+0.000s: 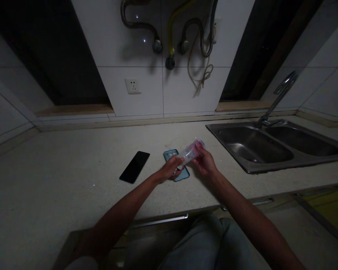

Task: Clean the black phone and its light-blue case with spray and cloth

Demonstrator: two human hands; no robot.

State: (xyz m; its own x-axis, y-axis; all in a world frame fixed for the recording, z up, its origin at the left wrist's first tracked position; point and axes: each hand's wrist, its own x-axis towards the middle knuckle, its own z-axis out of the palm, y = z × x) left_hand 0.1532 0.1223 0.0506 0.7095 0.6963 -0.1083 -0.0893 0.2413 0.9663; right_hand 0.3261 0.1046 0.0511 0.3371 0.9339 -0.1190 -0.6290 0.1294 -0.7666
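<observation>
Both of my hands grip a clear plastic packet [188, 153] with pink and white print, tilted up to the right above the counter. My left hand [170, 168] is closed on its lower left end. At the upper right end, by the pink part, my right hand [205, 159] pinches it between thumb and fingers. What lies inside the packet is too dim to make out. Under the packet and my left hand rests a blue phone case [183, 175], partly hidden, its camera cutout at the top. A black smartphone [135, 167] lies on the counter to the left, screen dark.
The pale counter [73, 161] runs along a tiled wall with a socket [132, 86], hoses and pipe valves [157, 46] above. To the right is a double steel sink [250, 167] with a tall tap [278, 98]. Drawer handles [160, 221] line the front edge.
</observation>
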